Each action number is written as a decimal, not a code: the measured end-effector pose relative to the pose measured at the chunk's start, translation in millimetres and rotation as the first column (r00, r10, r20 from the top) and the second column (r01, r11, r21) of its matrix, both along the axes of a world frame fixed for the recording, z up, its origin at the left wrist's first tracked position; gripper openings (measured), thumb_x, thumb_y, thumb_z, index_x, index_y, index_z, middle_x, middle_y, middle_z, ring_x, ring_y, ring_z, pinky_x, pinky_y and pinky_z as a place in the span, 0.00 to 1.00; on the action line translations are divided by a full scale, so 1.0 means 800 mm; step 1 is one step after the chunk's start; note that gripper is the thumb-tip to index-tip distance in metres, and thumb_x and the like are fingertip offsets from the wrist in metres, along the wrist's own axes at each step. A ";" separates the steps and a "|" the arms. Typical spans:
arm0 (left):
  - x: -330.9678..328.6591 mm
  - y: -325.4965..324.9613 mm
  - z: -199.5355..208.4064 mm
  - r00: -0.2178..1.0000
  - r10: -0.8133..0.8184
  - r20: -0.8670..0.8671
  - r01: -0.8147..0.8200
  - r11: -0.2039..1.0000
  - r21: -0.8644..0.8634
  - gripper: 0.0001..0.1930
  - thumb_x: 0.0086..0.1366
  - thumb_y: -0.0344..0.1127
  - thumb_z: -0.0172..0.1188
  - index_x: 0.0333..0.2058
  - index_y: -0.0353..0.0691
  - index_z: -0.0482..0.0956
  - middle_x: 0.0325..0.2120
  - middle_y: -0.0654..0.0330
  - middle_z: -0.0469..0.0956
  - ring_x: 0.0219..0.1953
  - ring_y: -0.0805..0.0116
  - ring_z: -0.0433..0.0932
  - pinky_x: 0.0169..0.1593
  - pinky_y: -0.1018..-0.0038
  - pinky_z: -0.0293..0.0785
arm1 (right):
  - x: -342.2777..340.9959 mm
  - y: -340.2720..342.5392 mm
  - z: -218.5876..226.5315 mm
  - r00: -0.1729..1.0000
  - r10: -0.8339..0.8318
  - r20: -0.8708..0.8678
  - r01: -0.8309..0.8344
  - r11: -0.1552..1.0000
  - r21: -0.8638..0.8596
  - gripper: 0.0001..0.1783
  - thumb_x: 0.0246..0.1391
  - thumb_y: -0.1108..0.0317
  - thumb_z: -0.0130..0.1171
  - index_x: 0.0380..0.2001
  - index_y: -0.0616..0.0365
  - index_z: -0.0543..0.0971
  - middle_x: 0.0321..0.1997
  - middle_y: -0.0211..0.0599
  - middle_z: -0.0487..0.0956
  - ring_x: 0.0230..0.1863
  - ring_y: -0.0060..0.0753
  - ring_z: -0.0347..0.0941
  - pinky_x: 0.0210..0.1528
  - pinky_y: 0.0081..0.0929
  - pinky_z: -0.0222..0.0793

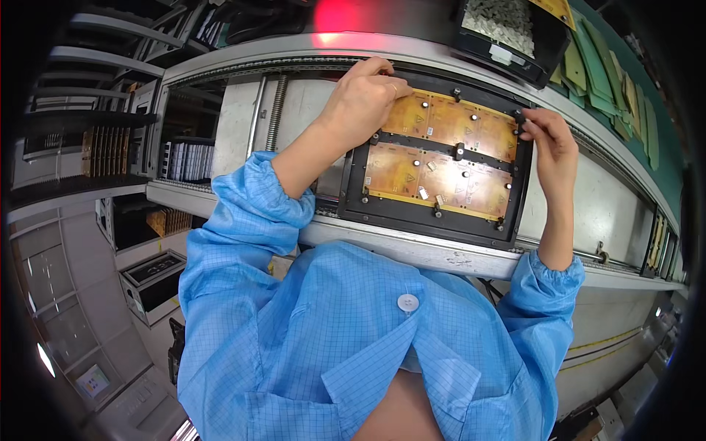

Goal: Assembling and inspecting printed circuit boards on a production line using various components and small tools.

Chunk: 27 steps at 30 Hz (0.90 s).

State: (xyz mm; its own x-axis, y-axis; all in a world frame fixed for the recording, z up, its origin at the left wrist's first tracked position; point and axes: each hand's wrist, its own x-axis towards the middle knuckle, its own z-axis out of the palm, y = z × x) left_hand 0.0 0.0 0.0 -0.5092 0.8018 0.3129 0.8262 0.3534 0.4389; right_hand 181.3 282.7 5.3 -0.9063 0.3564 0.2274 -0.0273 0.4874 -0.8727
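amber-gold, glossy board panels lay flat in a black carrier frame (415, 213) over a metal conveyor (408, 245), the upper panel (448, 121) and the lower panel (401, 176) parted by a dark crossbar. the left hand (365, 99) was bent over the carrier's far left corner, its fingertips hidden, so i could not tell whether it pinched anything or only rested there. the right hand (551, 143) had its thumb and forefinger drawn in at a black clip (519, 117) on the far right corner, seemingly touching it; whether they truly squeezed it was too small to tell. the panels looked thin, stiff and light, likely smooth enough to slide under a fingertip, and probably brittle if flexed; i judged that they were best held by their narrow outer edges, clear of the printed faces. the carrier seemed rigid and the heavier piece, better taken by its broad dark border at two opposite sides and kept level, because small white parts (423, 192) sat at odd angles on the lower panel and might have shifted if tipped. the clips looked hard and small, suited to a fingertip pinch. a bin of white pieces (500, 23) stood beyond the conveyor.
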 end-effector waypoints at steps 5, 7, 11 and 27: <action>-0.007 0.003 0.001 0.988 -0.027 -0.151 0.045 0.992 0.122 0.12 0.52 0.24 0.60 0.36 0.38 0.86 0.48 0.56 0.79 0.50 0.56 0.73 0.56 0.66 0.72 | -0.028 -0.027 0.032 0.993 0.112 -0.023 -0.079 0.814 0.575 0.08 0.53 0.82 0.58 0.37 0.64 0.81 0.37 0.38 0.80 0.39 0.36 0.75 0.41 0.27 0.72; 0.002 0.002 0.011 0.987 -0.020 -0.158 0.041 0.991 0.131 0.12 0.52 0.24 0.61 0.37 0.38 0.86 0.47 0.56 0.79 0.50 0.56 0.73 0.56 0.65 0.72 | -0.034 -0.028 0.028 0.995 0.098 -0.005 -0.077 0.820 0.567 0.08 0.50 0.80 0.60 0.35 0.63 0.81 0.36 0.38 0.80 0.41 0.41 0.74 0.42 0.31 0.72; 0.033 -0.003 0.031 0.987 -0.131 0.093 0.122 0.988 0.097 0.11 0.53 0.25 0.63 0.37 0.37 0.84 0.44 0.55 0.78 0.49 0.55 0.73 0.55 0.64 0.72 | -0.043 -0.027 0.023 0.992 0.119 0.030 -0.112 0.786 0.608 0.07 0.49 0.81 0.61 0.33 0.63 0.81 0.36 0.36 0.81 0.41 0.39 0.74 0.43 0.31 0.72; 0.072 0.006 0.017 0.917 -0.340 0.208 0.337 0.940 0.053 0.10 0.57 0.29 0.65 0.38 0.38 0.81 0.34 0.55 0.77 0.42 0.55 0.75 0.47 0.65 0.74 | -0.051 -0.021 0.026 0.985 0.112 0.128 -0.168 0.761 0.627 0.07 0.46 0.81 0.61 0.31 0.64 0.82 0.36 0.37 0.82 0.42 0.40 0.74 0.45 0.31 0.72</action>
